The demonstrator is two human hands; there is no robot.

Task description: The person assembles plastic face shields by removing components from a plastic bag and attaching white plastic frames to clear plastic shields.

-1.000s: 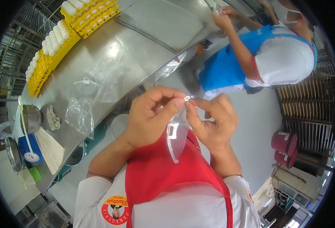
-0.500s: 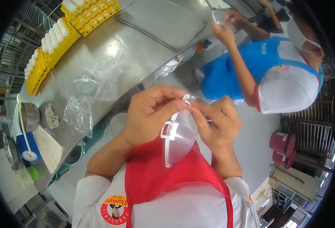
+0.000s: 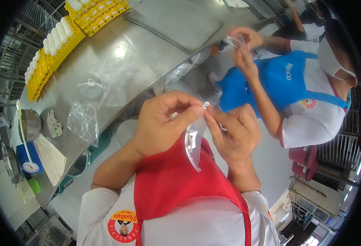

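**Holding a clear shield (image 3: 196, 151) before a red apron (image 3: 176, 184)**

Working beside a bench (image 3: 147, 53) bearing yellow egg trays (image 3: 67, 51) and a plastic bag (image 3: 84, 121), near a blue-aproned co-worker (image 3: 285, 87). Pinching the shield's white loop (image 3: 205, 105) with left hand (image 3: 162, 123) and right hand (image 3: 238, 133), pointing its long axis downward.

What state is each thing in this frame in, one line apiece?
Left hand: pinching near the white loop
Right hand: pinching near the same loop
Held clear shield: hanging from the hands
Table shield: lying down
Plastic bag: crumpled
Cloth: bunched up
Egg trays: stacked, holding eggs
Metal tray: lying flat
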